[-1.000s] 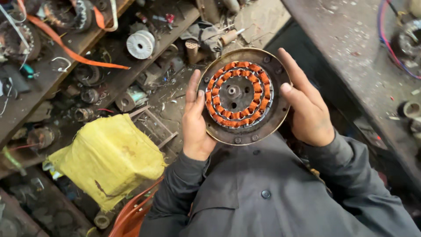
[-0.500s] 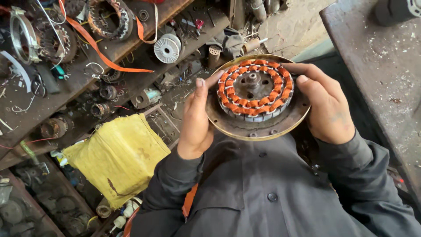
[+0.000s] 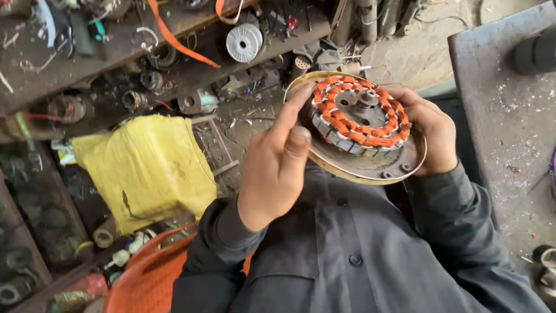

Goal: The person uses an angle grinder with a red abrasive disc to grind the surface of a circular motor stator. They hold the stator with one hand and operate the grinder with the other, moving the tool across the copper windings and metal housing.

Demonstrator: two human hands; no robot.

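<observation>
Both hands grip a fan motor stator [image 3: 360,124], tilted, above the lap. Left hand [image 3: 277,165] fingers pinch its near rim; right hand [image 3: 430,138] fingers curl around the far rim. Yellow bag [image 3: 147,168] lies left of it.

Soft, even daylight is filling the scene, brightest on the sandy ground at the top. Shadows are staying faint and glare is absent. The cluttered shelf [image 3: 87,52] at the upper left is sitting dim, and motion blur is smearing the edges slightly.
</observation>
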